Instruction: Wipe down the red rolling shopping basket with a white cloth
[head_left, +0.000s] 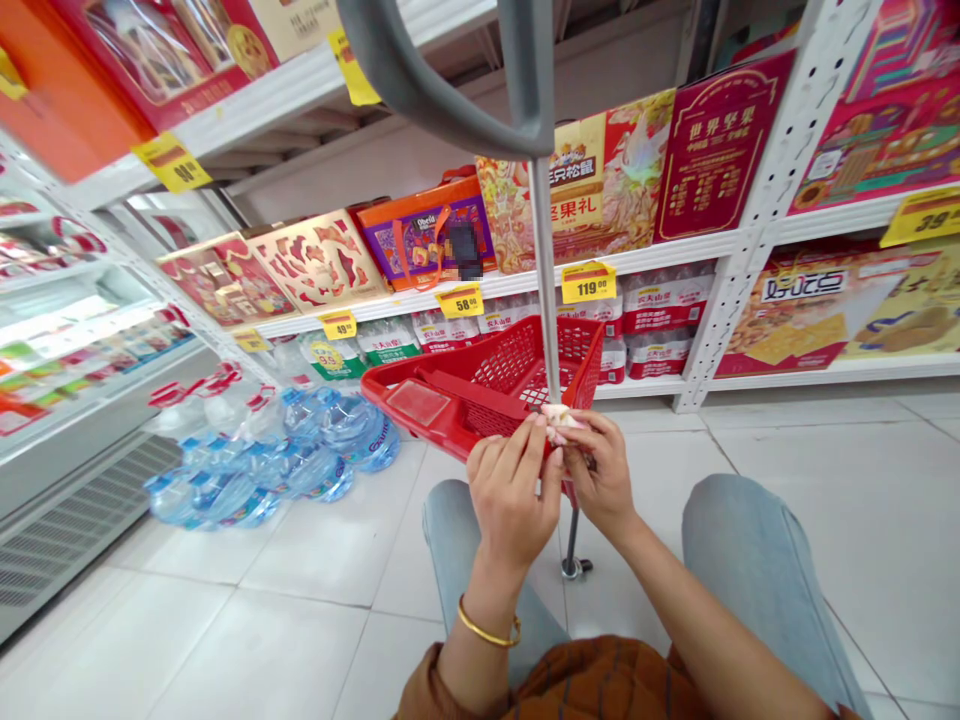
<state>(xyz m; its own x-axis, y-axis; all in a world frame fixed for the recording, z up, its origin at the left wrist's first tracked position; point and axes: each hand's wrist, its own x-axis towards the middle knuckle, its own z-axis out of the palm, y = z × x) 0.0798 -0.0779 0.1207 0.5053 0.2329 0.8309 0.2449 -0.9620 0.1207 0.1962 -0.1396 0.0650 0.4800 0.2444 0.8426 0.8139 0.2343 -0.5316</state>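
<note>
A small crumpled white and pink cloth [556, 412] is bunched at the rim of a red shopping basket [427, 400], by the basket's upright metal pole [550, 300]. My right hand [606, 470] is closed on the cloth, its fingers curled round it from the right. From the left, my left hand [512, 495] presses its bent fingers and thumb together at the basket's edge, meeting the cloth and the right fingertips. Whatever lies between the left fingers is mostly hidden. A grey plastic handle [465, 115] tops the pole, close to the camera.
Gift boxes [427, 232] and shrink-wrapped bottles [664, 305] fill white shelves [652, 255] ahead. Large water bottles [300, 440] stand on the tiled floor [300, 620] at left, beside a refrigerated case [82, 510]. The basket has a wheel [576, 568] below, between my knees.
</note>
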